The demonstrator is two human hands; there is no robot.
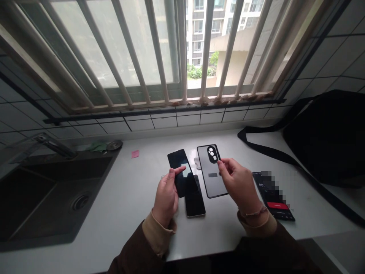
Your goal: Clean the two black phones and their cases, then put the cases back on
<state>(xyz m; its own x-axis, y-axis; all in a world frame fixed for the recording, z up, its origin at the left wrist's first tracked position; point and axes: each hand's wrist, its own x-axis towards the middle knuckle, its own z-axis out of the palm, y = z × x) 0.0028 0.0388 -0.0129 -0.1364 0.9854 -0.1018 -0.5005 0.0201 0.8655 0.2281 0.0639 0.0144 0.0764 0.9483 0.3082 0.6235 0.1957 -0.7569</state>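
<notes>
My left hand (167, 194) is closed around a dark phone (180, 179), its screen facing up and one finger lying across the glass. In my right hand (239, 180) is a translucent phone case (210, 186) with a black rim and a camera cutout, pinched at its right edge. The case is held just to the right of the phone. Below and partly behind the held phone, a second dark phone (195, 205) lies on the white counter (137, 213). A small pale object (197, 163) shows between the phone and the case, too covered to name.
At the left is a dark sink (51, 205) with a faucet (57, 146). A pink paper note (135, 153) lies nearby. To the right lies another phone (273, 198) with a lit screen, and a black bag (327, 140) whose strap (270, 152) crosses the counter.
</notes>
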